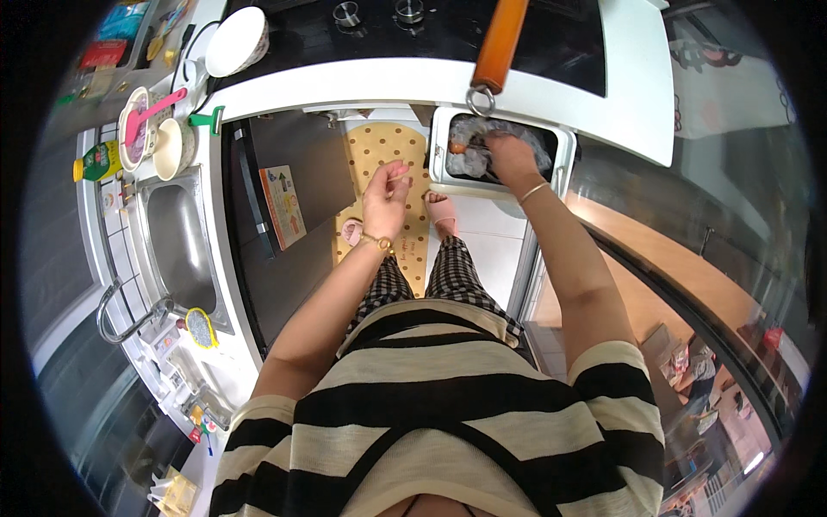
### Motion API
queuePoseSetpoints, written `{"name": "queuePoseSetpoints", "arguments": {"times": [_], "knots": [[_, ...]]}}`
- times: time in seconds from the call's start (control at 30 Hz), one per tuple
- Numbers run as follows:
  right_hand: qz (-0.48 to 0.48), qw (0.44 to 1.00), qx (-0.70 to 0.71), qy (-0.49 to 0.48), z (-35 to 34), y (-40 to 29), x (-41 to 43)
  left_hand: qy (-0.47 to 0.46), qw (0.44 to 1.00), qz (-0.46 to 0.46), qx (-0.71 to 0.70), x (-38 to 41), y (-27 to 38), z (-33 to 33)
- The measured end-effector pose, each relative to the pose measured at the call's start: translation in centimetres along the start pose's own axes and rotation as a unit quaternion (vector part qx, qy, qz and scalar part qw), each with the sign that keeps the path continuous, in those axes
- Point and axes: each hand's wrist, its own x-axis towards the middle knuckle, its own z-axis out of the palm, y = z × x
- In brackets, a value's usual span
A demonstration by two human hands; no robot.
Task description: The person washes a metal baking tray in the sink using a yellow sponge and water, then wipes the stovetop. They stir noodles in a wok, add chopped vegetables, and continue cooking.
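Note:
My right hand (pixel 510 158) reaches down into a white-rimmed bin (pixel 567 161) below the counter edge. Crumpled clear plastic (pixel 475 163) and a small orange-brown scrap (pixel 458 148) lie in the bin's dark inside. The fingertips are lost among the plastic and dark scraps, so I cannot tell if they grip anything. Over the dotted yellow floor mat (pixel 378 145), my left hand (pixel 386 197) hangs in the air, left of the bin, with its fingers curled towards the thumb. Whether something thin is pinched there is unclear.
A wooden pan handle (pixel 502 45) juts over the counter edge above the bin. An open dark cabinet door (pixel 303 155) stands left of my left hand. Bowls (pixel 173 148), a green peeler (pixel 210 121) and a steel sink (pixel 181 245) line the left counter. A glass door is at right.

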Motion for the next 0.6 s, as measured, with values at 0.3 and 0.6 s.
{"name": "queuePoseSetpoints", "arguments": {"times": [0.3, 0.6], "knots": [[-0.103, 0.982, 0.093, 0.130, -3.8, -2.5, -1.5, 0.072, 0.992, -0.041, -0.099, -3.0, -1.4, -4.0], [-0.061, 0.996, 0.055, -0.032, -2.0, 1.2, -1.4, 0.093, 0.987, -0.083, -0.104, -4.9, -2.6, -5.3]]}}
